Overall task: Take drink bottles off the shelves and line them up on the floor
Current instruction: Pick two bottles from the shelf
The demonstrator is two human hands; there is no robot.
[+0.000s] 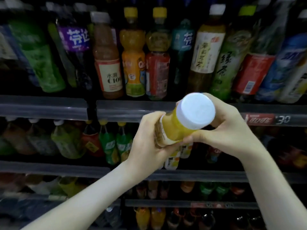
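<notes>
Left hand: my view has the left hand (146, 143) nearest, its fingers and thumb wrapped round the labelled lower body of the juice bottle (174, 130), holding it from the left.
Right hand: the right hand (230, 130) is curled round the bottle's shoulder just under the cap, holding it from the right (its fingertips are hidden behind the bottle).
Juice bottle: it is held in the air between both hands, near me and in front of the shelves. It is tipped so the white cap (196, 110) points at the camera, with yellow drink inside. As far as I can tell it touches no shelf.
Shelf rail: the grey shelf rail (129, 110) runs just behind the hands, with a red price tag (265, 119) to the right.
Top row: farther back, bottles stand packed side by side, among them a pink drink (108, 63), an orange drink (132, 63) and a green tea (227, 67).
Lower rows: three more rows sit below, dim and blurred, and they look full.
Floor: it is not in view, so I cannot tell what is lined up there.
Progress: I judge that one bottle is off the shelf and in hand.
Remaining: this bottle has to be set down in line on the floor, and many shelved bottles are left to take.
</notes>
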